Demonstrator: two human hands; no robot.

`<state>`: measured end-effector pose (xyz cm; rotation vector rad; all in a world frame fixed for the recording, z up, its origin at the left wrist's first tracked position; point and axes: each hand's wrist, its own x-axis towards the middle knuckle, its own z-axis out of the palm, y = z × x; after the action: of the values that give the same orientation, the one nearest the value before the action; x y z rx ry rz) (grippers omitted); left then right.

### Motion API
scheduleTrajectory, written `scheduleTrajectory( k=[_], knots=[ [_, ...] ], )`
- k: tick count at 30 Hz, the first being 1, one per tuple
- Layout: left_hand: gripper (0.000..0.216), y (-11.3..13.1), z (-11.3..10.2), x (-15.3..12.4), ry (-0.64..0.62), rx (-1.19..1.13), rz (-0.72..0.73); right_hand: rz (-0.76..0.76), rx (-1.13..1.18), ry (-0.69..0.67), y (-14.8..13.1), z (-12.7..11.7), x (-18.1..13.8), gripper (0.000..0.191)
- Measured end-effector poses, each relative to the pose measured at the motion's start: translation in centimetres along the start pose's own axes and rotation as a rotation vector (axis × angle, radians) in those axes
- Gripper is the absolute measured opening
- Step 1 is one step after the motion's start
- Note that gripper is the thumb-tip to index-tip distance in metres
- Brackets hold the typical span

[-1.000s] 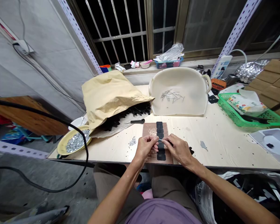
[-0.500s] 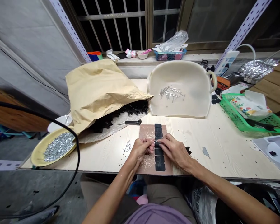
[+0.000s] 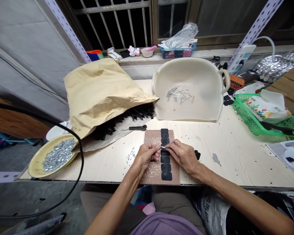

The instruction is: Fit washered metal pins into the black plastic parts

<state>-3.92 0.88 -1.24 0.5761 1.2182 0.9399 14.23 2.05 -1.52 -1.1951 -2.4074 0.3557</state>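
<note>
One thin, shiny stick is held between the closely pinched fingertips of the left hand and the right hand, above flat, rounded black squares on a brown board; a light, level grip should suit so slender a piece; the board looks ribbed, the counter wood-grained.

Tabletop brightly lit, window dark; edges stretched (foil glinting, right).

At the near edge we see a purple top, softly creased. Just beyond it we make out plain grey-brown trousers; the forearms and fingers are bare.
</note>
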Motion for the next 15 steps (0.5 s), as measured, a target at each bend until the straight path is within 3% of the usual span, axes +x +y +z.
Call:
scheduleTrajectory(
  k=[4,10,15],
  knots=[
    [0.031,-0.04,0.16,0.19,0.01,0.055,0.041,0.04,0.083,-0.009,0.18,-0.09,-0.12,0.02],
    [0.026,-0.1,0.14,0.83,-0.076,-0.049,-0.104,-0.081,-0.097,0.075,0.39,-0.28,-0.17,0.023],
    [0.028,-0.1,0.59,0.92,-0.039,0.031,-0.059,-0.047,-0.084,0.045,0.7,-0.41,-0.29,0.027]
  ],
)
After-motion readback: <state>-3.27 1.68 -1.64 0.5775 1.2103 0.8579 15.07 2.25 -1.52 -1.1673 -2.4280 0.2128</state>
